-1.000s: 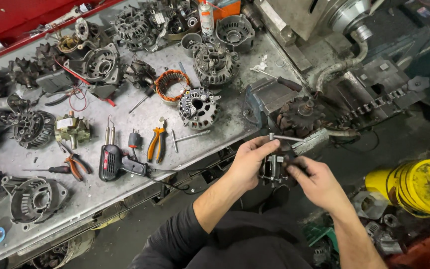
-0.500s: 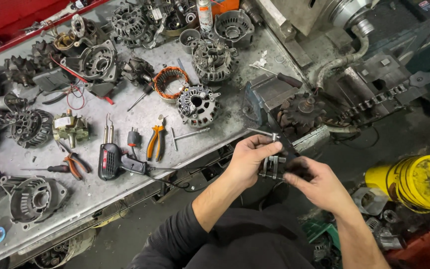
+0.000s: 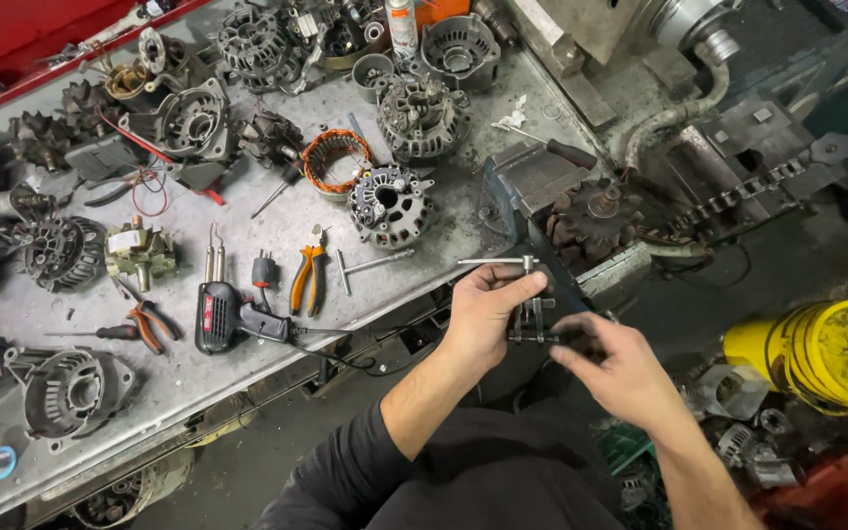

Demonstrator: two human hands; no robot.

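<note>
Shifted a touch since a second ago: both hands and the puller (image 3: 532, 316) nudged along, just off the tabletop's (image 3: 247, 363) front edge near its right corner. Left hand (image 3: 488, 312) wrapped round the puller's upper end, thumb by the crossbar (image 3: 495, 261). Right hand (image 3: 612, 365) pinching the lower jaws with fingertips. Looks like stiff steel, heavy for its size, probably greasy and slippery, not fragile. Best held by the body, not the thin screw. Pliers (image 3: 308, 280) lying idle on the tabletop.
</note>
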